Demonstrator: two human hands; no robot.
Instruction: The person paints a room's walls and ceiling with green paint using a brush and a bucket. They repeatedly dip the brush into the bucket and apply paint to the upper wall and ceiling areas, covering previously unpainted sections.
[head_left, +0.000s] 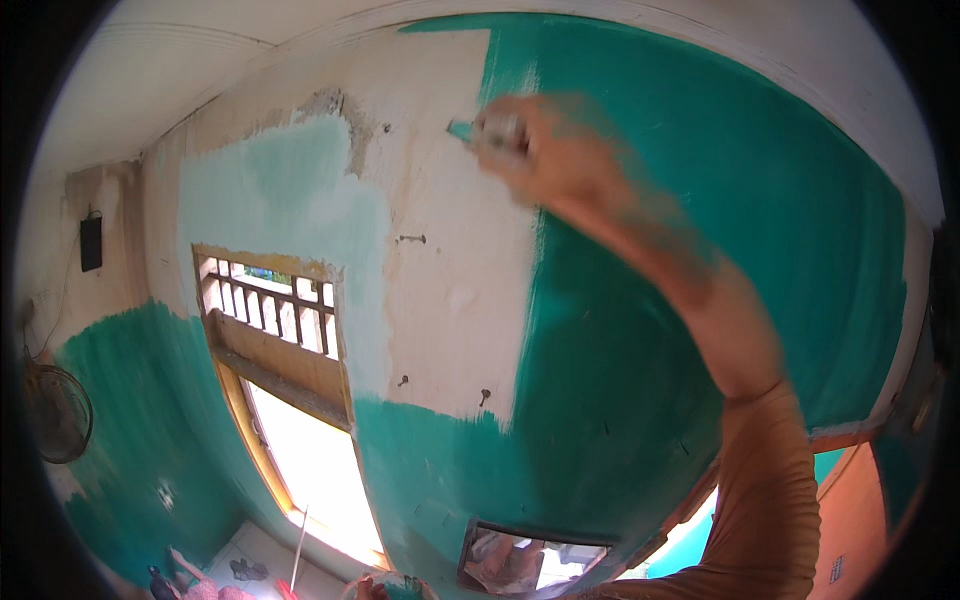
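Observation:
My right hand (525, 146), blurred, is raised high at the wall and closed around a paintbrush (460, 131). The brush tip carries green paint and lies over the pale unpainted strip (450, 300), just left of the green painted area (787, 225). A tan sleeve covers my right upper arm. Low at the bottom edge, my left hand (369, 589) has its fingers on the rim of a container (411, 585) with green paint inside. Most of that hand and of the container is cut off by the frame.
Nails (412, 239) stick out of the pale strip. A framed mirror (536, 559) hangs low. Left are a barred window opening (274, 300), a doorway (315, 472) and a wall fan (58, 414). Part of a person (214, 589) and a stick (300, 544) show below.

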